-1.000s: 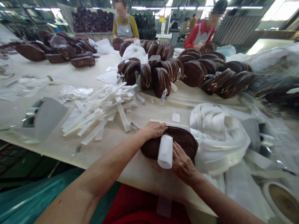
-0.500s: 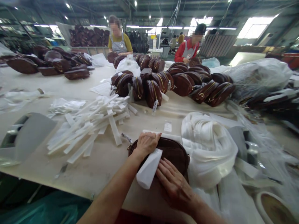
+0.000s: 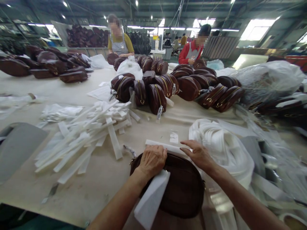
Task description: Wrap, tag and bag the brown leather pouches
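A dark brown leather bag [image 3: 184, 187] with rounded ends lies in front of me at the table's near side. My left hand [image 3: 153, 159] is closed over its upper left edge, fingers curled round the rim. A white strip [image 3: 152, 198] slants down across the bag from beneath that hand; whether the fingers pinch it too is hidden. Past the bag's upper right edge, my right hand [image 3: 198, 153] is open, thumb and fingers apart. Its fingertips are by the end of another white strip [image 3: 165, 146] that lies along the bag's far edge.
Loose white strips [image 3: 96, 134] are heaped at left. A roll of white material [image 3: 223, 150] sits at right. Brown bags [image 3: 157, 99] stand in rows farther back. Beyond them are two people, one in a yellow top [image 3: 129, 44], one in red sleeves [image 3: 183, 54].
My right hand has lifted off the bag's front and moved up and right past its far edge, opening. My left hand stays on the bag. The bag and white strip now appear nearer.
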Tool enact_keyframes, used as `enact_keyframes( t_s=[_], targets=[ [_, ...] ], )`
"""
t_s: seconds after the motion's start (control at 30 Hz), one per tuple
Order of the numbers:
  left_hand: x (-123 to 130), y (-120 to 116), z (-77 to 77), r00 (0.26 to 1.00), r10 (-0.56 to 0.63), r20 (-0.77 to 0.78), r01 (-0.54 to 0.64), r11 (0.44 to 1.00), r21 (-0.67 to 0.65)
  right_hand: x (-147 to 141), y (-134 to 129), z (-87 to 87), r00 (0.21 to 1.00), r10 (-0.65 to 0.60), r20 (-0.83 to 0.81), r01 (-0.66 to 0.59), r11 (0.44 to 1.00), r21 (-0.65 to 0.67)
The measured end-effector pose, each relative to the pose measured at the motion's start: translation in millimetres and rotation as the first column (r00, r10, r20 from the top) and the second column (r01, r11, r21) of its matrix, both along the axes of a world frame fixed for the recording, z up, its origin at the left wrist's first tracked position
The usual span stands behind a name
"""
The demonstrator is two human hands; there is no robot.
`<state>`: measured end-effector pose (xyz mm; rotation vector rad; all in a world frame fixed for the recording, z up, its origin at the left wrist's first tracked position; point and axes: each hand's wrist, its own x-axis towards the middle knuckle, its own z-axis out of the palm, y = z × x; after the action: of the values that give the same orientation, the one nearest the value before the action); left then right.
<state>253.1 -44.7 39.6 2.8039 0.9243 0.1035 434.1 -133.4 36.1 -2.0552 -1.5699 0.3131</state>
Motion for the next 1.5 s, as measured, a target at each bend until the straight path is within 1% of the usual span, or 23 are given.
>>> enact_keyframes(
  t_s=[0.03,0.1,0.2,0.27,0.33,0.4,0.47,0.57,0.6,0.63,0.7,0.8,0.9,0.97,1.07,1.2,1.27,1.4,1.5],
  targets=[
    [-1.0,0.2,-0.3,1.0,-0.001,0.008,0.001,1.0,0.002,2.6,9.6,-3.8,1.0,0.006,-0.014,-0.007,0.997,-0.081],
    [-2.8,0.9,-1.5,1.0,-0.003,0.029,0.003,1.0,-0.001,2.5,22.1,-10.8,0.999,0.031,-0.036,-0.037,0.986,-0.165],
    [-4.6,2.7,-5.4,0.997,-0.006,0.074,0.007,1.0,-0.014,-1.2,28.2,-17.7,0.995,0.063,-0.079,-0.079,0.972,-0.22],
    [-5.4,3.3,-9.2,0.992,0.0,0.129,0.001,1.0,-0.005,-0.2,28.4,-18.7,0.99,0.068,-0.124,-0.096,0.966,-0.241],
    [-6.4,3.0,-13.3,0.977,-0.007,0.212,0.002,1.0,0.025,4.2,28.5,-15.8,0.981,0.058,-0.183,-0.104,0.963,-0.249],
    [-7.7,1.8,-16.5,0.946,-0.026,0.323,-0.003,0.996,0.089,9.4,29.5,-9.0,0.968,0.046,-0.247,-0.109,0.963,-0.248],
    [-9.2,0.3,-18.4,0.898,-0.064,0.434,-0.018,0.983,0.183,12.3,31.9,0.2,0.92,0.042,-0.388,-0.144,0.961,-0.237],
    [-10.6,-0.5,-19.2,0.84,-0.124,0.527,-0.036,0.959,0.282,9.1,37.2,13.0,0.777,0.059,-0.627,-0.267,0.932,-0.244],
    [-10.8,-0.4,-19.4,0.832,-0.138,0.537,-0.029,0.957,0.29,6.7,38.8,15.6,0.736,0.056,-0.675,-0.305,0.917,-0.256],
    [-11.0,-0.1,-19.6,0.825,-0.146,0.545,-0.019,0.958,0.286,4.1,40.2,17.1,0.713,0.049,-0.7,-0.331,0.903,-0.275],
    [-11.2,0.7,-20.3,0.818,-0.143,0.557,0.002,0.969,0.246,-0.3,41.2,17.0,0.689,0.013,-0.724,-0.343,0.887,-0.31],
    [-11.5,1.1,-21.6,0.82,-0.119,0.559,0.016,0.983,0.186,-2.6,39.1,13.8,0.68,-0.033,-0.732,-0.32,0.886,-0.336],
    [-11.2,1.0,-23.3,0.832,-0.118,0.543,-0.007,0.975,0.222,-1.7,37.3,13.2,0.659,-0.051,-0.751,-0.327,0.879,-0.346],
    [-10.4,1.1,-24.4,0.85,-0.118,0.514,-0.003,0.974,0.229,-1.1,38.2,14.8,0.655,-0.059,-0.753,-0.342,0.866,-0.366],
    [-8.5,1.7,-24.2,0.896,-0.095,0.433,0.028,0.987,0.159,-0.4,41.1,17.0,0.661,-0.049,-0.749,-0.369,0.847,-0.382],
    [-6.3,2.7,-19.7,0.954,-0.054,0.295,0.033,0.997,0.076,1.8,41.1,14.9,0.666,-0.041,-0.745,-0.364,0.854,-0.372],
    [-5.9,3.3,-17.2,0.968,-0.051,0.247,0.041,0.998,0.047,2.5,39.6,12.8,0.686,-0.033,-0.727,-0.359,0.853,-0.378],
    [-5.5,4.7,-14.6,0.976,-0.08,0.204,0.076,0.997,0.025,1.5,35.2,13.6,0.744,0.005,-0.668,-0.38,0.826,-0.417],
    [-4.5,6.0,-13.5,0.98,-0.102,0.172,0.1,0.995,0.018,-0.7,25.1,21.9,0.827,0.125,-0.548,-0.392,0.827,-0.403]
  ],
)
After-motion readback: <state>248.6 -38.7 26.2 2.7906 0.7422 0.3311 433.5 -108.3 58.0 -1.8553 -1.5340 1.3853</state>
